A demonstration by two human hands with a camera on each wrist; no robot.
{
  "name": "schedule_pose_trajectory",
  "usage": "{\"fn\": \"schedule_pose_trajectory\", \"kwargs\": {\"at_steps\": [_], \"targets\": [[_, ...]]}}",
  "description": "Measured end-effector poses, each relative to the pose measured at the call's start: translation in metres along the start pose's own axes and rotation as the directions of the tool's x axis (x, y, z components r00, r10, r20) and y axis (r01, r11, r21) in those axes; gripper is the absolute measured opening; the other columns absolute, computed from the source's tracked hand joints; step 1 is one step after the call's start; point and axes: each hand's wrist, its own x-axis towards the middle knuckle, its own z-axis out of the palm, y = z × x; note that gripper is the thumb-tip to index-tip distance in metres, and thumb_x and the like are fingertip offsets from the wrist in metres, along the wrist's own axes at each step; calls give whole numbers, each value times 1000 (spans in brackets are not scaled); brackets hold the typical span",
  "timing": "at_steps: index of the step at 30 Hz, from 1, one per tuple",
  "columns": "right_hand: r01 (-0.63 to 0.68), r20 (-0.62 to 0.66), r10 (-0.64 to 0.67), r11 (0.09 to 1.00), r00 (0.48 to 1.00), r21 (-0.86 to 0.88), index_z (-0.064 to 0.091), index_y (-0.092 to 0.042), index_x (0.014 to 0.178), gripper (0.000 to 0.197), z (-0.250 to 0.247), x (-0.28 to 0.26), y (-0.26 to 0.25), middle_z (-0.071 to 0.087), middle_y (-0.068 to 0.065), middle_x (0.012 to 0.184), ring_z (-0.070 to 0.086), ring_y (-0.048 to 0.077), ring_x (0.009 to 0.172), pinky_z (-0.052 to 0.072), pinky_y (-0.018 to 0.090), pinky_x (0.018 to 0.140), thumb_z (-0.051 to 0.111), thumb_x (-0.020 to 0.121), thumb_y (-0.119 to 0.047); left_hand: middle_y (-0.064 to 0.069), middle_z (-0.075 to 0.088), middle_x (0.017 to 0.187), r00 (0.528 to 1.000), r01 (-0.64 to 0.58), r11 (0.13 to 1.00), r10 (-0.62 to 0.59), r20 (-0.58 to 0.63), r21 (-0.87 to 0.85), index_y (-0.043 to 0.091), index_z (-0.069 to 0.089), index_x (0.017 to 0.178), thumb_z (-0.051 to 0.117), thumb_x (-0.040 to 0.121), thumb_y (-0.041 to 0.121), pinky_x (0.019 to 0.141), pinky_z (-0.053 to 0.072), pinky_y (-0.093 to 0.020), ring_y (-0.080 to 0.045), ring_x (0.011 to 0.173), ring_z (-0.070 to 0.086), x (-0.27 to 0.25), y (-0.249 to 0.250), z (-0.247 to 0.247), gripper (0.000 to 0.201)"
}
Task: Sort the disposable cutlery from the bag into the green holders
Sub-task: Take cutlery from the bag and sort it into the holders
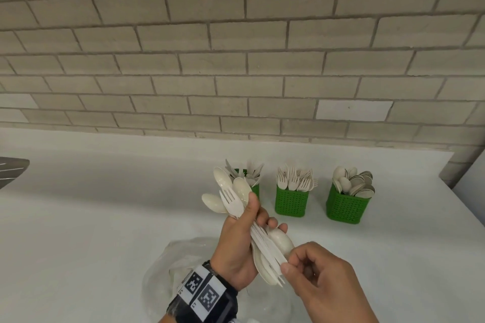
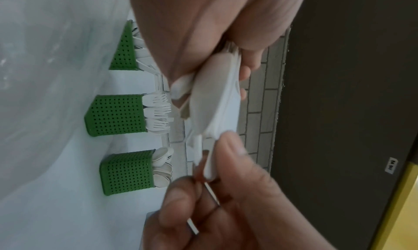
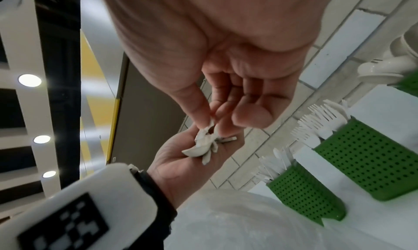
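3 holders in a row at the counter (image 1: pixel 105 204) back: knives (image 1: pixel 246 178) left, forks (image 1: pixel 290 203) middle, spoons (image 1: pixel 346 207) right. Bag (image 1: pixel 168 270) in front, near edge.

Wall: pale grey brick tiles (image 1: pixel 236 60), running bond (one lighter tile at 3 o'clock)
Counter: plain white counter (image 1: pixel 105 204)
Light: round ceiling lamps (image 3: pixel 29 80), lit
Far side: dark panel (image 2: pixel 339 93), yellow edge
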Motion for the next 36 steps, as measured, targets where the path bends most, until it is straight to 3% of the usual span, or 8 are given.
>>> {"fn": "schedule_pose_trajectory", "kwargs": {"at_steps": [4,9,15,21,24,28,32,36], "targets": [[-129,109,120,989,987,73,60,-18,75,14,-9,-10,-4,71,1,62,63,10,53,52,22,64,68,86,-15,-1,35,60,999,1,1000,-2,-49,-22,16,50,72,65,85,36,79,55,-42,-15,54,46,3,8,-3,29],[-74,-178,156,915,972,397,68,-4,76,22,-46,-10,-4,63,21,60,57,28,44,52,33,47,60,85,14,-14,62,72,997,34,981,-47,66,192,5,56,89,63,88,28,71,58,-41,-26,64,66,2,25,-12,24],[146,-140,-142,989,980,19,70,-30,82,25,-85,36,-15,56,7,59,46,17,50,41,26,53,61,91,-9,-27,69,96,947,149,912,-244,211,383,4,49,97,55,93,28,64,58,-41,-32,68,68,-11,15,-5,25],[384,106,-369,878,923,-286,67,-22,85,20,-58,70,-47,56,-18,72,51,-1,67,34,9,61,57,89,-4,-22,69,105,931,97,883,-244,273,460,0,59,117,66,84,31,70,57,-40,-27,90,60,-7,-5,-1,46],[399,142,-374,872,917,-282,65,-19,85,18,-51,80,-54,53,-19,69,49,-2,66,33,10,61,56,89,-4,-18,70,93,925,73,834,-262,275,547,0,64,101,62,87,31,68,54,-35,-24,84,64,-8,-9,-4,34],[391,153,-364,893,919,-225,68,-24,90,21,-38,91,-58,63,-12,78,53,5,67,37,14,64,57,90,-7,-9,55,72,886,195,900,-332,324,391,7,53,93,83,75,34,66,51,-37,-24,66,59,-7,-14,-7,45],[294,-65,-297,954,953,-54,62,-35,117,31,-40,79,-43,62,-9,77,57,12,60,48,21,63,62,91,-18,-3,43,66,920,193,961,-247,304,198,10,53,86,88,70,34,70,50,-39,-18,59,49,-6,-10,-6,45],[43,-5,-43,981,999,192,63,-25,104,14,-32,35,-10,64,-5,70,57,14,59,49,36,62,66,90,-21,-1,45,66,964,107,994,-103,246,-2,13,55,78,83,73,35,82,54,-46,-19,67,56,-4,3,-8,37]]}}
